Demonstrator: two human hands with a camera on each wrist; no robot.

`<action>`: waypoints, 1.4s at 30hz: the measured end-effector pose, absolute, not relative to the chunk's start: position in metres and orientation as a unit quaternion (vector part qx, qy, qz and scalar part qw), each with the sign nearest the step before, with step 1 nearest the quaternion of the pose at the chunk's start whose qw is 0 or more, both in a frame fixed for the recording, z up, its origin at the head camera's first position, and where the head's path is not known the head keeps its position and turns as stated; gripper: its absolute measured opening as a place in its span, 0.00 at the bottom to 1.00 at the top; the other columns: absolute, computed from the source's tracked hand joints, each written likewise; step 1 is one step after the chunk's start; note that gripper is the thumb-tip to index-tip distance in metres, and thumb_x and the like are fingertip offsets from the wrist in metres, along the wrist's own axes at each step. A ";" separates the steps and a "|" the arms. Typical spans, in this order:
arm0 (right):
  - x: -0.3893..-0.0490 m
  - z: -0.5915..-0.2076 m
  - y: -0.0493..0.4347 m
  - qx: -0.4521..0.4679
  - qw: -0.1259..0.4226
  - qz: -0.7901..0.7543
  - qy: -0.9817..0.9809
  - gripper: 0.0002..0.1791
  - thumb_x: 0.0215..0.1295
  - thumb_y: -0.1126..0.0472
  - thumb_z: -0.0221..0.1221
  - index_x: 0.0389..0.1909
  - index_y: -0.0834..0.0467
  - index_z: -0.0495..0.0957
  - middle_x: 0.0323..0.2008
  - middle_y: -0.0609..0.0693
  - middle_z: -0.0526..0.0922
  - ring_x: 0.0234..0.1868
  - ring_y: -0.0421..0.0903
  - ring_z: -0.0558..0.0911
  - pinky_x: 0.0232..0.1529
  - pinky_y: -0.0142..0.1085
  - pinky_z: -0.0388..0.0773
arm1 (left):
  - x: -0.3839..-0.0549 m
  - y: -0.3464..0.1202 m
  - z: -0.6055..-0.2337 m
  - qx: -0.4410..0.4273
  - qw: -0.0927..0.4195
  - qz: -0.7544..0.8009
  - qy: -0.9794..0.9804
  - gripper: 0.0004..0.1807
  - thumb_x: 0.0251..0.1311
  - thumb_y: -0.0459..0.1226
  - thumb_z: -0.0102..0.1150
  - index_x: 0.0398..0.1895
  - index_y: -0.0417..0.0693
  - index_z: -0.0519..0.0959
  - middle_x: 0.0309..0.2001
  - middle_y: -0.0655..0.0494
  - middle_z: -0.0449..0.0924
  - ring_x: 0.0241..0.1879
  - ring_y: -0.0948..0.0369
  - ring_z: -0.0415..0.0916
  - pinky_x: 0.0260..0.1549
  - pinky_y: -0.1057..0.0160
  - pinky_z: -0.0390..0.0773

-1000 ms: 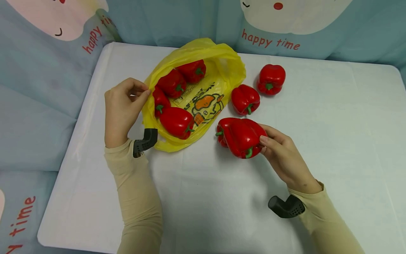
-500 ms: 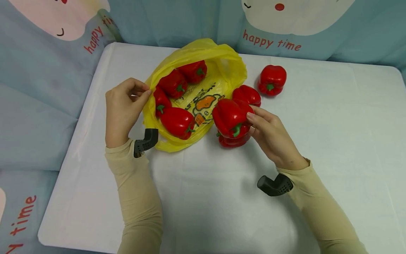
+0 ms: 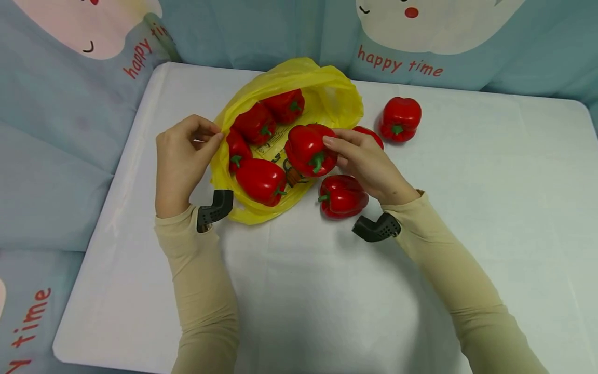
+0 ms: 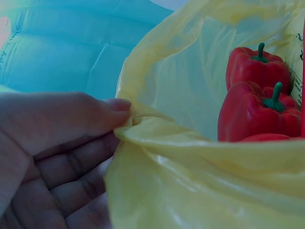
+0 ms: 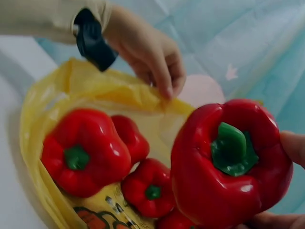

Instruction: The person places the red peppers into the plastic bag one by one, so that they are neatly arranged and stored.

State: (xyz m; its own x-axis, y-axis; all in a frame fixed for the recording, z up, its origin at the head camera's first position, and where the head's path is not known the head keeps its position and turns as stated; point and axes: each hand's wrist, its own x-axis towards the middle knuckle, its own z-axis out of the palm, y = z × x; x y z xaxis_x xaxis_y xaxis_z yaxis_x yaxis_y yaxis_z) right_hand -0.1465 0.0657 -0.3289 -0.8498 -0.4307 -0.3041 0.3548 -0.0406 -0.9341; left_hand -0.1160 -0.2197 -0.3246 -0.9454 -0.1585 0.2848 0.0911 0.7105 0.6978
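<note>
My left hand (image 3: 184, 158) pinches the left rim of a yellow plastic bag (image 3: 285, 75) between thumb and fingers, and its mouth stands wide. In the left wrist view the thumb presses the bag's edge (image 4: 143, 129). Over the bag's right side, my right hand (image 3: 366, 161) grips a red bell pepper (image 3: 308, 148) with a green stem. That held pepper (image 5: 228, 167) fills much of the right wrist view. Inside the bag lie several more red peppers, among them a front pepper (image 3: 260, 181) and a back pepper (image 3: 285, 105).
On the white table (image 3: 299, 291), right of the bag, one pepper (image 3: 343, 196) lies under my right wrist. Another pepper (image 3: 370, 134) is partly hidden behind that hand. A third pepper (image 3: 400, 119) stands farther back. A blue printed curtain (image 3: 261, 31) borders the table.
My right hand has carried the held pepper left and away from me, from above the table to over the bag. The left hand keeps its hold on the rim.
</note>
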 end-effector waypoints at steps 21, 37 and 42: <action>-0.208 -0.346 0.022 -0.170 0.306 -0.525 0.776 0.31 0.64 0.50 0.60 0.67 0.54 0.66 0.59 0.46 0.73 0.56 0.42 0.70 0.57 0.34 0.69 | -0.116 -0.220 -0.324 0.015 0.166 -0.389 -0.906 0.08 0.60 0.33 0.61 0.35 0.33 0.81 0.35 0.44 0.82 0.34 0.59 0.78 0.35 0.80 0.74; -0.227 -0.359 0.010 -0.229 0.376 -0.459 0.772 0.34 0.66 0.55 0.58 0.71 0.57 0.59 0.62 0.51 0.69 0.59 0.44 0.68 0.59 0.33 0.67 | -0.116 -0.222 -0.325 0.018 0.167 -0.398 -0.902 0.09 0.59 0.35 0.63 0.35 0.35 0.82 0.35 0.44 0.83 0.29 0.77 0.70 0.33 0.82 0.71; -0.226 -0.358 0.012 -0.223 0.386 -0.447 0.776 0.35 0.66 0.57 0.58 0.71 0.58 0.57 0.65 0.52 0.65 0.61 0.46 0.66 0.61 0.35 0.66 | -0.116 -0.222 -0.325 0.017 0.167 -0.399 -0.902 0.09 0.59 0.34 0.63 0.35 0.35 0.82 0.35 0.44 0.83 0.30 0.77 0.70 0.34 0.82 0.72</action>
